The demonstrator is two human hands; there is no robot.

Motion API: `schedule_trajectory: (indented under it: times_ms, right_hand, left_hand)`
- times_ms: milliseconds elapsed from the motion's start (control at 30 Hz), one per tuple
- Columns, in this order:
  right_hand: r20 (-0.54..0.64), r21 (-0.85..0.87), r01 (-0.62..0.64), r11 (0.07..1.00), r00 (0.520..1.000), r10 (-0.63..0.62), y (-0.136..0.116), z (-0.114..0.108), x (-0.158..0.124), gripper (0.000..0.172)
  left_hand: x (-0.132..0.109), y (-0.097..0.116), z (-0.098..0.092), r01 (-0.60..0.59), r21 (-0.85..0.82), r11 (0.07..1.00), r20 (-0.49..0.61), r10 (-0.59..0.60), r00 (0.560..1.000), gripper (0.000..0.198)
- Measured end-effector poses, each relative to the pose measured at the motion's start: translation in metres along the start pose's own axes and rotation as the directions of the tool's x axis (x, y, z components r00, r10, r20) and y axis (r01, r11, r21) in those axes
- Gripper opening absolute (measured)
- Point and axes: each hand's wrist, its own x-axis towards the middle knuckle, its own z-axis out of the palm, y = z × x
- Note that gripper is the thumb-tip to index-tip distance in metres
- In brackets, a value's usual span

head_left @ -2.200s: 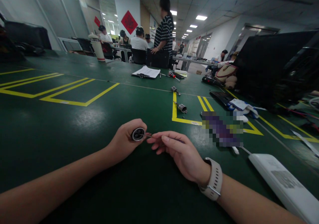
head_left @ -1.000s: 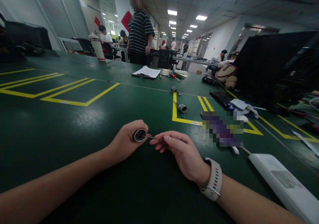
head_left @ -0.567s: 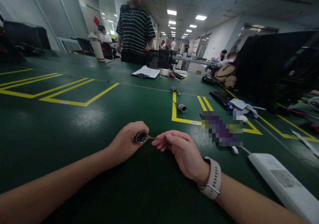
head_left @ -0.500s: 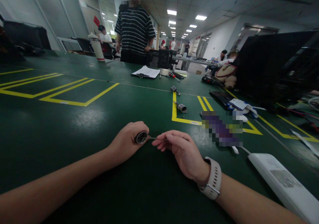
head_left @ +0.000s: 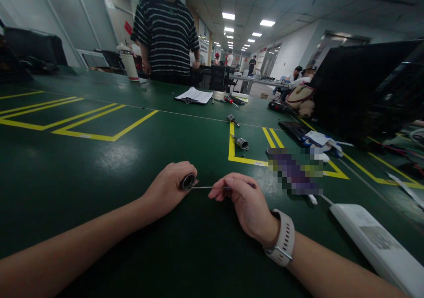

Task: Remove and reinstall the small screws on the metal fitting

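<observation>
My left hand (head_left: 167, 187) is closed around a small round metal part (head_left: 187, 181) whose open end faces right, low on the green table (head_left: 99, 165). My right hand (head_left: 243, 200), a pale watch on its wrist, pinches a thin screwdriver (head_left: 212, 187) by the handle. The screwdriver's slim shaft runs left and its tip meets the metal part's end. Both forearms rest on the table.
Two similar metal parts (head_left: 242, 143) (head_left: 231, 119) lie by a yellow marked box further back. A clipboard with papers (head_left: 194, 96), a red-handled screwdriver (head_left: 228, 100), a white power strip (head_left: 377, 242) at the right, a black monitor (head_left: 361, 85). A person in a striped shirt (head_left: 167, 32) stands behind the table.
My right hand drew back slightly to the right, showing more of the screwdriver shaft. The metal part turned a little in my left hand. The striped-shirt person walked left and closer.
</observation>
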Motion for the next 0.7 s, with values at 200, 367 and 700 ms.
schedule_trajectory:
  times_ms: [200, 367, 700]
  right_hand:
    - [-0.028, -0.073, 0.031, 0.997, 0.999, -0.033, 0.001, -0.002, 0.001, 0.027]
    - [-0.034, -0.11, 0.079, 0.991, 0.996, -0.083, 0.004, -0.004, 0.0, 0.028]
    - [0.245, -0.575, 0.424, 0.7, 0.905, -0.347, -0.011, 0.012, -0.013, 0.019]
  left_hand:
    - [0.0, 0.0, 0.0, 0.009, -0.005, 1.0, 0.022, -0.009, 1.0, 0.012]
    - [0.0, 0.0, 0.0, 0.022, -0.029, 0.999, 0.016, -0.021, 1.0, 0.013]
    - [-0.001, -0.001, 0.001, 0.022, -0.044, 0.999, -0.007, -0.022, 1.0, 0.009]
